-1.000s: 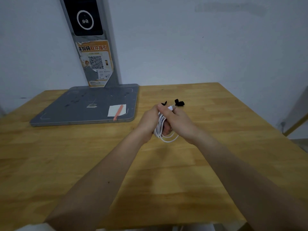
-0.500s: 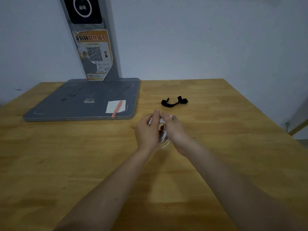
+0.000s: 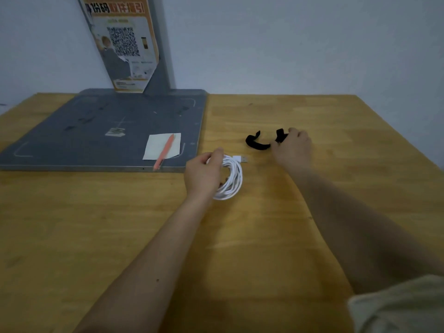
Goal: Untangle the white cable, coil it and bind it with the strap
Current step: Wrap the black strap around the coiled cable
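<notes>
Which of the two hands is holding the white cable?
The left hand grips the coiled white cable; the right hand is farther back, pinching the black strap.

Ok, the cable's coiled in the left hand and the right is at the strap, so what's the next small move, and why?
Probably lift the black strap and bring it to the coil. The right hand pinches one end of it while the rest lies on the table. The left hand holds the white cable in neat loops, its USB plug sticking out, with nothing binding them yet.

Light: dim, flat, cool
Shadows: faint, soft beneath the forearms on the desk [image 3: 264, 236]
Blur: slight overall softness
Edges: wide-angle bending toward 3 and 9 o'clock
</notes>
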